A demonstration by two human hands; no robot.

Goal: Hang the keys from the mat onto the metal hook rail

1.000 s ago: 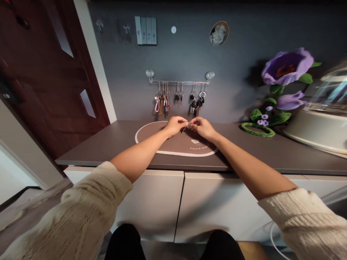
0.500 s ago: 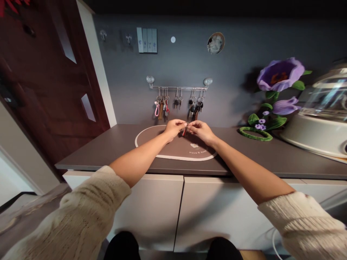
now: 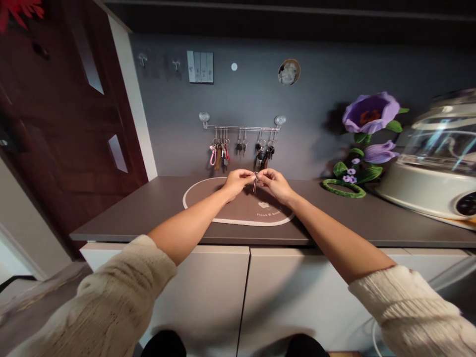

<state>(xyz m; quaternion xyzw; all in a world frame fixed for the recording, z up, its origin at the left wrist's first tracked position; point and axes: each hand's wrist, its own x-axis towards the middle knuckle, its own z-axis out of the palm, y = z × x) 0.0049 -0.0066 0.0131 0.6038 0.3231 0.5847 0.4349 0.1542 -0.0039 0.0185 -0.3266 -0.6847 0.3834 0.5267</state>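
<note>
Above the oval brown mat (image 3: pixel 208 198) on the counter, both my hands meet over a small key on a ring (image 3: pixel 255 182). My left hand (image 3: pixel 237 181) pinches the ring from the left, fingers closed. My right hand (image 3: pixel 274 182) pinches it from the right, fingers closed too. The key hangs down between the fingertips, just above the mat. On the wall behind, a metal hook rail (image 3: pixel 241 128) carries several bunches of keys (image 3: pixel 240 148).
A dark wooden door (image 3: pixel 63 124) stands at the left. Purple fabric flowers (image 3: pixel 366 134) and a white appliance with a clear lid (image 3: pixel 431 163) sit on the counter's right side. White cabinet doors (image 3: pixel 245 292) lie below the counter edge.
The view has tilted a little, so everything sits lower in the picture. The key now hangs straight down between my fingers; both hands remain pinched together over the mat.
</note>
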